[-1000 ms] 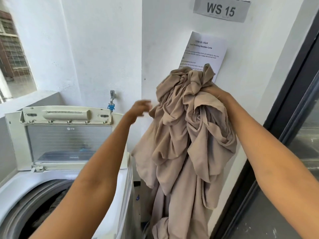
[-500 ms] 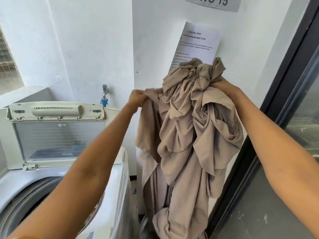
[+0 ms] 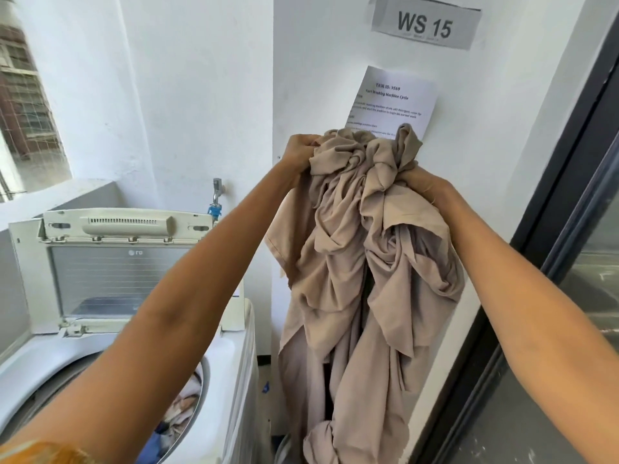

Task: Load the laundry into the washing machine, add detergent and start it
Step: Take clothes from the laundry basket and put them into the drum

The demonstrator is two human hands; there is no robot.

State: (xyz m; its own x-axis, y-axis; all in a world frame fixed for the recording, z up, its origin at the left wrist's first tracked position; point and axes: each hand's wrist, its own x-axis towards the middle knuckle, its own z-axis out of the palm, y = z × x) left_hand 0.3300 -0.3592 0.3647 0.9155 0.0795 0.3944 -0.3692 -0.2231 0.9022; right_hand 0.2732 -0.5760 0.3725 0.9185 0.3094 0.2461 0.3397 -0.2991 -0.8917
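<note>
Laundry, one large beige cloth (image 3: 365, 269), hung bunched and twisted from both hands, held high with its tail trailing down below them. The left hand (image 3: 299, 152) gripped the top left folds; the right hand (image 3: 420, 184) clutched a gathered wad on the other side. Down to the left of the hands stood one top-loading washing machine (image 3: 227, 366), lid (image 3: 110, 266) raised upright. Its drum (image 3: 186, 406) already held mixed pale and blue clothes; their number could not be told.
</note>
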